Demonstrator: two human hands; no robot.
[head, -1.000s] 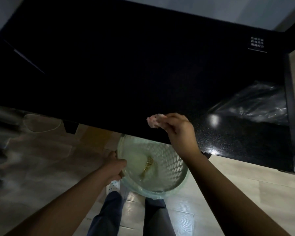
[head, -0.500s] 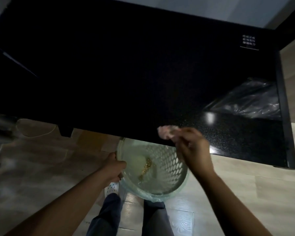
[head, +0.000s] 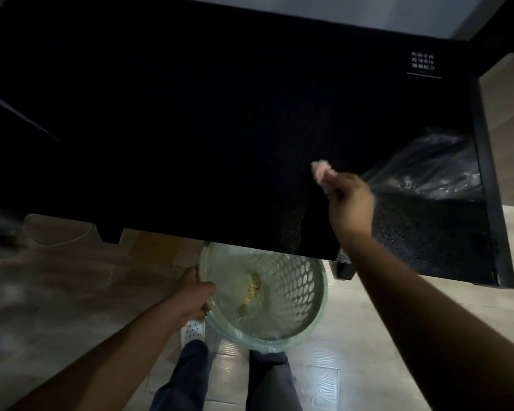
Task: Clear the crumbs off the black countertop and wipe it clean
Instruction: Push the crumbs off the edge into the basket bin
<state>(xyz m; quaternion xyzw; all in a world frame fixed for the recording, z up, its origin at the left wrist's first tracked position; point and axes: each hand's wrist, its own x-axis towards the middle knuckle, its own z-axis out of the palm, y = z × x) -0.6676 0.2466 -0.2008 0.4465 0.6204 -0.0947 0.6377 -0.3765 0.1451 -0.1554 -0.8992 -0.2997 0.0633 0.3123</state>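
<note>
Between right fingers (head: pixel 340 188), pink cloth (head: pixel 321 171)

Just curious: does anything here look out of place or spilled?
A crumpled clear plastic bag lies on the black countertop near its right edge, stray on a surface being wiped. The crumbs sit inside the basket, not spilled.

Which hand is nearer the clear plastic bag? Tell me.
Right. The right hand, holding a pink cloth, is just beside the plastic bag; the left hand grips the basket below the countertop edge.

Clear plastic bag (head: pixel 428 170), white printed label (head: pixel 423 64), pale floor (head: pixel 353 336), white perforated shoe (head: pixel 193 330)
</note>
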